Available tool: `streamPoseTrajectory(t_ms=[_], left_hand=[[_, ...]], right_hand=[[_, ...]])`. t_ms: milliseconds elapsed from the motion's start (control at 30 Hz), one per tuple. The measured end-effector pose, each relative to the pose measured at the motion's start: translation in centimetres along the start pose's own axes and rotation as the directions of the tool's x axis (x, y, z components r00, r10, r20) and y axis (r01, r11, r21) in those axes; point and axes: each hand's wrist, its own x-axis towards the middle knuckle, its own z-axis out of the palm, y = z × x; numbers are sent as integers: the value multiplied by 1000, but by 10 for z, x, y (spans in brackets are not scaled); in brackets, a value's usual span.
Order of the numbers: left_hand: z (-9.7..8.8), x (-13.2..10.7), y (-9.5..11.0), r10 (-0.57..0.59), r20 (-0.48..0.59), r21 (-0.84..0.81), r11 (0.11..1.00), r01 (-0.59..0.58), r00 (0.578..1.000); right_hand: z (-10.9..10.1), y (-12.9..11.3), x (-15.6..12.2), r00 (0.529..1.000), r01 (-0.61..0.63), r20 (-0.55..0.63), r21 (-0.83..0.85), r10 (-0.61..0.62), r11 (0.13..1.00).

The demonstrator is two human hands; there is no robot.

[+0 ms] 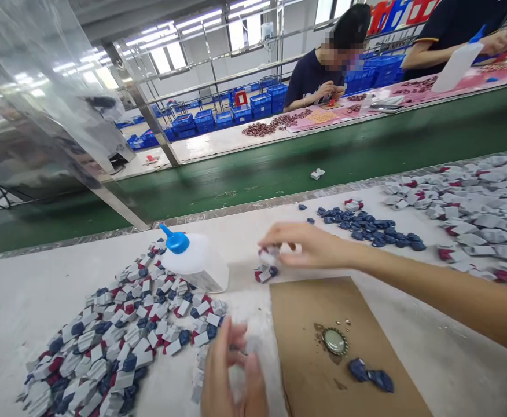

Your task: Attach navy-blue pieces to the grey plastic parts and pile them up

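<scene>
My right hand (309,246) reaches left across the white table, fingers pinched on a small white piece just above a little red, white and blue piece (265,273). My left hand (231,376) is at the bottom edge, fingers curled round a small pale piece that is blurred. A large heap of red, white and blue pieces (118,341) lies to its left. A brown cardboard sheet (305,370) lies in front of me with a small metal cap of glue (335,341) and two dark blue parts (370,375) on it.
A glue bottle with a blue nozzle (195,263) lies on its side by the heap. Dark blue parts (375,229) and a grey-white pile (474,208) lie at right. Beyond runs a green conveyor belt (279,168). Two people work at the far table; blue crates behind.
</scene>
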Motion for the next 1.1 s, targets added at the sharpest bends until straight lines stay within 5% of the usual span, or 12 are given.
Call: streamPoseTrajectory(t_ms=[67, 133, 200, 267, 367, 433, 567, 700, 933, 1100], left_hand=[[24, 9, 21, -206, 236, -84, 969, 231, 950], [41, 17, 30, -294, 494, -121, 909, 400, 818], [49, 21, 29, -332, 625, -167, 828, 536, 707], [49, 23, 21, -371, 641, -253, 724, 642, 672], [44, 25, 11, -422, 610, -391, 576, 718, 671], [42, 27, 9, -450, 579, -448, 521, 726, 680], [42, 27, 13, -431, 464, -541, 553, 633, 773], [36, 15, 24, -412, 404, -564, 591, 577, 817], [16, -19, 31, -556, 334, -550, 541, 636, 761], [16, -30, 23, -583, 344, -532, 525, 664, 736]], right_hand=[[2, -32, -29, 990, 99, 94, 51, -103, 994], [2, -50, -48, 980, 110, 160, 83, -122, 990], [-1, -49, -57, 982, 26, 182, 80, -40, 996], [-7, -29, -59, 980, -172, 93, -70, 178, 983], [-14, 19, -56, 858, -508, -173, -427, 484, 748], [-14, 45, -52, 819, -556, -209, -521, 535, 648], [-6, 63, -45, 829, -525, -177, -570, 530, 632], [-4, 41, -50, 835, -507, -163, -597, 525, 622], [20, -48, -102, 945, -308, 12, -308, 328, 900], [50, -63, -130, 993, -56, 68, -450, 96, 891]])
